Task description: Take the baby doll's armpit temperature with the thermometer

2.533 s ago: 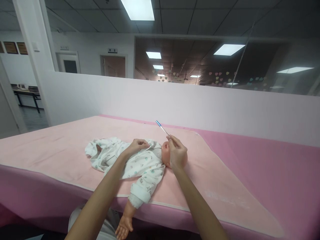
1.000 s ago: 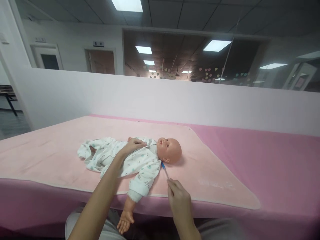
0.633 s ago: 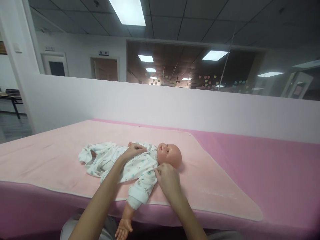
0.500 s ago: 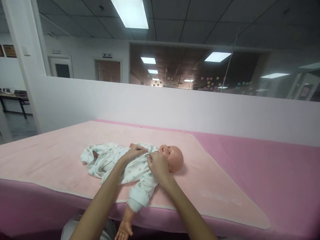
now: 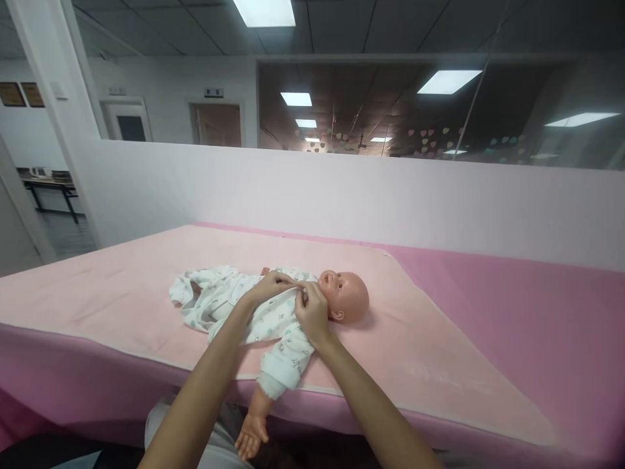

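Observation:
A baby doll lies on its back on the light pink towel [image 5: 122, 299], its bare head [image 5: 350, 296] pointing right. It wears a white printed garment [image 5: 219, 301]. One sleeved arm hangs over the near table edge, with the doll's hand [image 5: 249, 438] below it. My left hand [image 5: 271, 284] rests on the doll's chest, its fingers closed on the cloth. My right hand [image 5: 310, 311] pinches the garment's collar just beside the doll's neck, touching my left fingertips. No blue-tipped stick shows in either hand.
The towel covers the left and middle of a pink padded table [image 5: 517, 326]. A white partition wall [image 5: 342, 195] with glass above runs along the far side. My lap shows under the near edge.
My right hand held a thin blue-tipped stick at the doll's face, drew it back to the table edge, then moved to the collar. The stick is out of sight. My left hand stayed on the chest.

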`<state>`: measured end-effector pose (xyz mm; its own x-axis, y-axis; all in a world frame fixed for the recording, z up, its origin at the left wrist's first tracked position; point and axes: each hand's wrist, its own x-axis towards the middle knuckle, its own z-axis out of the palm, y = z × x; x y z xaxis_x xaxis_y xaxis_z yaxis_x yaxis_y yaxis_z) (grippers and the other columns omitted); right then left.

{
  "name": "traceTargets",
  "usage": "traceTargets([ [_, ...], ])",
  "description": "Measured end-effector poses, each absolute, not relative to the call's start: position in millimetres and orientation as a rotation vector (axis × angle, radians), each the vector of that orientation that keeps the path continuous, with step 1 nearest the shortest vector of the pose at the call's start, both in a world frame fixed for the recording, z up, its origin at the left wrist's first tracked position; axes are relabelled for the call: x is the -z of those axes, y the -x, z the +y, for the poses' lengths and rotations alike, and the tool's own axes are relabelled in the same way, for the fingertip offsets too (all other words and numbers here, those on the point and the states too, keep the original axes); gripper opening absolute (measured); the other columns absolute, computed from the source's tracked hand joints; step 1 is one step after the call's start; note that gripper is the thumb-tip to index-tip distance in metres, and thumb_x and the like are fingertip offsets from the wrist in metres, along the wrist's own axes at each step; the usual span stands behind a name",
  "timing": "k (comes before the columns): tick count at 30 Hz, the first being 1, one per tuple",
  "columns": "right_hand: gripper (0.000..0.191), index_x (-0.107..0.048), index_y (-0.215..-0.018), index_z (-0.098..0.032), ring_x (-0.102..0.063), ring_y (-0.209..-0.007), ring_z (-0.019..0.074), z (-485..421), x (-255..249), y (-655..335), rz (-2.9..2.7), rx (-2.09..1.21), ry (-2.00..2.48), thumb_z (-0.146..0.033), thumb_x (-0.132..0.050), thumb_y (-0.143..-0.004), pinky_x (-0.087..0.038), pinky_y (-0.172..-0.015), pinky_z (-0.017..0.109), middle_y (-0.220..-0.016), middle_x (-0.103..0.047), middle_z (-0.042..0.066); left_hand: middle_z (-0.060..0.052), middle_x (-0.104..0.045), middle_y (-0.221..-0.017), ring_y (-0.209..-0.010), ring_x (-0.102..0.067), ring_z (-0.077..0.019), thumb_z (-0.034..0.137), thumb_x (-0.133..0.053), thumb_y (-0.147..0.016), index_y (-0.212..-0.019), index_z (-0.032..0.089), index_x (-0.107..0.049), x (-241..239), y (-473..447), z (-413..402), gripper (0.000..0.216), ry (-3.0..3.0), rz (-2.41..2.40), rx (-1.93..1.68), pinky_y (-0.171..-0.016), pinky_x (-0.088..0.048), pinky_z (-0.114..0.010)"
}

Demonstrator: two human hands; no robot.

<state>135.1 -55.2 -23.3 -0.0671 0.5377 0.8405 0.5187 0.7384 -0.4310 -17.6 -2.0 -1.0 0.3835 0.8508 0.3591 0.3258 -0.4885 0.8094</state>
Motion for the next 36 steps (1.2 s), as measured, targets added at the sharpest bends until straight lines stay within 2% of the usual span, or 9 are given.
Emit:
traceTargets([
  [3, 0.023, -0.059, -0.09, -0.017, -0.053, -0.068, 0.0141, -54, 26, -133, -1.673, 0.01, 0.854, -0.013, -0.039, -0.079, -0.044, -0.063, 0.024, -0.077, -0.059, 0.004, 0.004, -0.047, -0.045, -0.048, -0.038, -0.0087, 0.038, -0.062, -0.068, -0.087, 0.012, -0.072, 1, 21, -1, 0.033, -2.026, 0.994, -0.995, -0.048, -0.031, -0.021],
  [5, 0.022, -0.059, -0.088, -0.017, -0.052, -0.066, 0.0138, -53, 28, -133, -1.665, 0.027, 0.855, -0.012, -0.04, -0.078, -0.043, -0.061, 0.024, -0.074, -0.057, 0.003, 0.005, -0.043, -0.042, -0.047, -0.036, -0.0084, 0.036, -0.062, -0.068, -0.09, 0.013, -0.071, -1, 23, -3, 0.033, -2.044, 0.952, -0.954, -0.047, -0.031, -0.02],
  [11, 0.018, -0.057, -0.081, -0.017, -0.049, -0.063, 0.0135, -52, 29, -132, -1.657, 0.048, 0.879, -0.012, -0.04, -0.076, -0.041, -0.059, 0.024, -0.069, -0.053, 0.002, -0.001, -0.061, -0.057, -0.061, -0.052, -0.0149, 0.032, -0.06, -0.069, -0.086, 0.013, -0.072, -4, 23, -10, 0.028, -2.014, 0.912, -0.864, -0.055, -0.039, -0.022],
  [18, 0.018, -0.057, -0.081, -0.018, -0.049, -0.064, 0.0136, -49, 31, -133, -1.693, 0.018, 0.877, -0.011, -0.041, -0.075, -0.041, -0.06, 0.024, -0.071, -0.054, 0.002, -0.004, -0.068, -0.074, -0.073, -0.058, -0.0175, 0.025, -0.058, -0.067, -0.081, 0.017, -0.073, -7, 19, -14, 0.022, -2.034, 0.935, -0.915, -0.067, -0.045, -0.024],
  [22, 0.02, -0.057, -0.081, -0.018, -0.05, -0.064, 0.0135, -48, 31, -133, -1.7, 0.021, 0.865, -0.01, -0.04, -0.074, -0.042, -0.061, 0.024, -0.073, -0.055, 0.002, -0.004, -0.069, -0.075, -0.074, -0.058, -0.0183, 0.024, -0.057, -0.067, -0.079, 0.016, -0.073, -8, 18, -15, 0.022, -2.04, 0.969, -0.89, -0.065, -0.045, -0.024],
  [25, 0.02, -0.057, -0.081, -0.017, -0.051, -0.064, 0.0137, -49, 30, -133, -1.708, 0.02, 0.859, -0.01, -0.041, -0.074, -0.042, -0.061, 0.024, -0.073, -0.056, 0.002, -0.004, -0.068, -0.072, -0.068, -0.056, -0.0165, 0.025, -0.058, -0.066, -0.079, 0.014, -0.073, -4, 19, -11, 0.022, -2.026, 0.986, -0.908, -0.059, -0.043, -0.023],
  [36, 0.02, -0.058, -0.085, -0.018, -0.054, -0.07, 0.0152, -50, 29, -133, -1.732, 0.058, 0.843, -0.012, -0.04, -0.079, -0.044, -0.064, 0.025, -0.077, -0.059, 0.004, 0.001, -0.052, -0.051, -0.05, -0.043, -0.0101, 0.039, -0.061, -0.067, -0.074, 0.012, -0.07, -2, 21, -8, 0.029, -1.906, 1.06, -1.02, -0.047, -0.031, -0.021],
])
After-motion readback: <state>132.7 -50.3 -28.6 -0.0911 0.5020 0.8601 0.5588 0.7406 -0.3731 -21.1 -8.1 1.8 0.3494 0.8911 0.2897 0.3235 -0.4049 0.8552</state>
